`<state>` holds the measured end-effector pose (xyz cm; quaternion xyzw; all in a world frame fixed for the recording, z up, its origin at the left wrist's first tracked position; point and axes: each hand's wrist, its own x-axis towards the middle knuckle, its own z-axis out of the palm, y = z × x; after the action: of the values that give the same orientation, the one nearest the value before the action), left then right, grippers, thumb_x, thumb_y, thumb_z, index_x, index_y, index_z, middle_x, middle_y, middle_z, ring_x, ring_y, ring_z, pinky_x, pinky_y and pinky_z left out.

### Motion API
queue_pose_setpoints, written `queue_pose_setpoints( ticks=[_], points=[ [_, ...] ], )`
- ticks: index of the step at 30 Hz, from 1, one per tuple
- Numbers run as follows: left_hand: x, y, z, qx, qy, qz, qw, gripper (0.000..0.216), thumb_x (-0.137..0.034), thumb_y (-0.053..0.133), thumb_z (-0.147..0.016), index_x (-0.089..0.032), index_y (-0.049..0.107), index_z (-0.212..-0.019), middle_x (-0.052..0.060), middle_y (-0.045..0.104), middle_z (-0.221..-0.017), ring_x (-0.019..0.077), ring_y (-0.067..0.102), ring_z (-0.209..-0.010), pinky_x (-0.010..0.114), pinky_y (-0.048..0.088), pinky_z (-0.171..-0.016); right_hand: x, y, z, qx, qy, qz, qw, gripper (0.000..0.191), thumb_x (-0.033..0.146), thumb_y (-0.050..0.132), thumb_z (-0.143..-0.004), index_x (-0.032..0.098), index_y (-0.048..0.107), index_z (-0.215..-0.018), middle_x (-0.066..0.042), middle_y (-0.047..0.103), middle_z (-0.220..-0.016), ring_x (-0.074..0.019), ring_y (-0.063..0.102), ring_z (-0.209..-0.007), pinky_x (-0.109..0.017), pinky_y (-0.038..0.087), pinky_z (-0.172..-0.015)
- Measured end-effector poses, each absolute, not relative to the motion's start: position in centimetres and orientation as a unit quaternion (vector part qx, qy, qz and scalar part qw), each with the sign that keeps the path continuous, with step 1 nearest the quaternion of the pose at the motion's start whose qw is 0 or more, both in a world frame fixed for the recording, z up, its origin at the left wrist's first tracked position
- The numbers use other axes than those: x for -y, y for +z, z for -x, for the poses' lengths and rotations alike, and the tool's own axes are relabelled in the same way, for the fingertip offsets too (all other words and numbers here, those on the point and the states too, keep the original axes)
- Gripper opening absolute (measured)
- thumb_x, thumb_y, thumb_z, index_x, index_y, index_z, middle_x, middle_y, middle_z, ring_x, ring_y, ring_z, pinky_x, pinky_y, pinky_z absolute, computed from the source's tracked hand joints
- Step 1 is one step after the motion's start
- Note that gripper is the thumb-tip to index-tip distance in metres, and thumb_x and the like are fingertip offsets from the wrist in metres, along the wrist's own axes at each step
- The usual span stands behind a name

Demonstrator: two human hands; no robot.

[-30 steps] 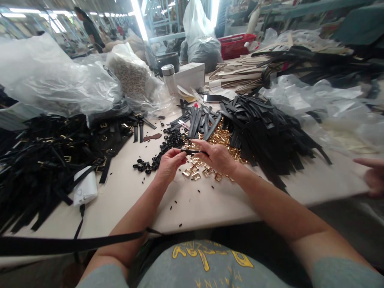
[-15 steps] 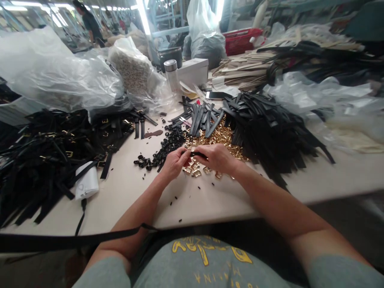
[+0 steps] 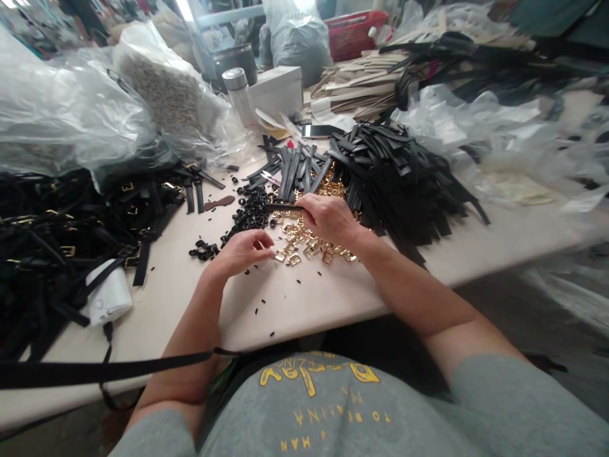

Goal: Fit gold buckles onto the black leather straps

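Black strips [image 3: 394, 184], right of centre; gold buckles [image 3: 309, 242], centre; black loops [image 3: 250, 211] alongside. Desk [image 3: 295, 308] plain cream. Red basket [image 3: 354, 37], top. Grey shirt [image 3: 419, 419], yellow lettering [image 3: 309, 383], bottom.

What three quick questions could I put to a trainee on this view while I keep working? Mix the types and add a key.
1. Which of the person's hands is holding the black strip?
2. True or false: the black loops lie between the brown piece and the gold buckles.
3. Fill in the gap: the bottle with the silver-coloured lid stands beside a white ____.

Key:
1. The right hand.
2. True.
3. Box.
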<state>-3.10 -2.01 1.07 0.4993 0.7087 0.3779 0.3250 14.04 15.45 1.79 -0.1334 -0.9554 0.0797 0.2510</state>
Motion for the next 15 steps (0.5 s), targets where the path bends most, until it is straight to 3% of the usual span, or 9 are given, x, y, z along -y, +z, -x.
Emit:
queue_pose_setpoints(
  ticks=[3, 11, 15],
  points=[
    [1.6, 0.7, 1.8, -0.694, 0.377, -0.541, 0.289, 0.019, -0.014, 0.081, -0.057, -0.022, 0.070, -0.070, 0.001, 0.059, -0.068, 0.0145, 0.051, -0.058, 0.024, 0.037, -0.054, -15.0, 1.3, -13.8, 0.952, 0.097, 0.135, 0.255, 0.021, 0.021, 0.044, -0.089, 0.014, 0.062, -0.097, -0.006, 0.066, -0.089, -0.0144, 0.054, -0.071, -0.029, 0.032, -0.064],
    [1.1, 0.6, -0.1, -0.728, 0.173, -0.656, 0.100, 0.002, -0.015, 0.065, -0.075, -0.016, 0.066, -0.077, 0.003, 0.059, -0.075, 0.0157, 0.053, -0.064, 0.028, 0.042, -0.065, -14.4, 0.8, -13.4, 0.948, 0.135, 0.168, 0.234, 0.022, 0.034, 0.051, -0.091, 0.017, 0.065, -0.092, -0.004, 0.068, -0.084, -0.0140, 0.057, -0.070, -0.026, 0.031, -0.063],
    [0.9, 0.2, 0.2, -0.733, 0.193, -0.649, 0.068, 0.015, -0.014, 0.056, -0.081, -0.016, 0.066, -0.070, 0.005, 0.061, -0.071, 0.0164, 0.053, -0.064, 0.029, 0.041, -0.064, -14.7, 1.1, -13.5, 0.939, 0.165, 0.186, 0.237, 0.021, 0.034, 0.053, -0.091, 0.018, 0.067, -0.094, -0.004, 0.069, -0.085, -0.0140, 0.057, -0.071, -0.026, 0.032, -0.063]
  ],
)
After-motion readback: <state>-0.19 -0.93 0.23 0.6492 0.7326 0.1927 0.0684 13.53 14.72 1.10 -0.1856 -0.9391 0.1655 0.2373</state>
